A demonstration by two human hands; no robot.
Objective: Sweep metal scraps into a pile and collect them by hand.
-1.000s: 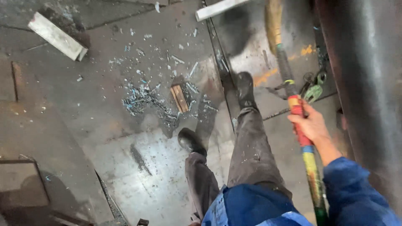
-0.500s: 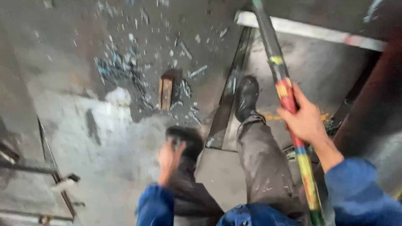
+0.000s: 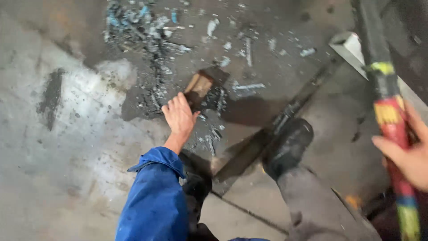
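Note:
My left hand (image 3: pixel 179 117), in a blue sleeve, reaches down to a small wooden block (image 3: pixel 199 85) lying on the grimy floor. Its fingertips touch the block's near end, fingers apart, without a visible grip. The block lies among several scattered metal shavings (image 3: pixel 151 27). My right hand (image 3: pixel 408 154) at the right edge is closed around a long upright pole (image 3: pixel 387 102) banded in dark, yellow and red. My black boots (image 3: pixel 287 145) and grey trouser legs show at the bottom middle.
A dark metal rail (image 3: pixel 285 116) runs diagonally across the floor beside my right boot. A pale bar end (image 3: pixel 350 44) lies at the upper right. The concrete floor (image 3: pixel 67 156) at the left is lighter and stained.
I have bent lower toward the floor. My left hand came into view and stretched forward to the wooden block. My right hand has kept hold of the pole.

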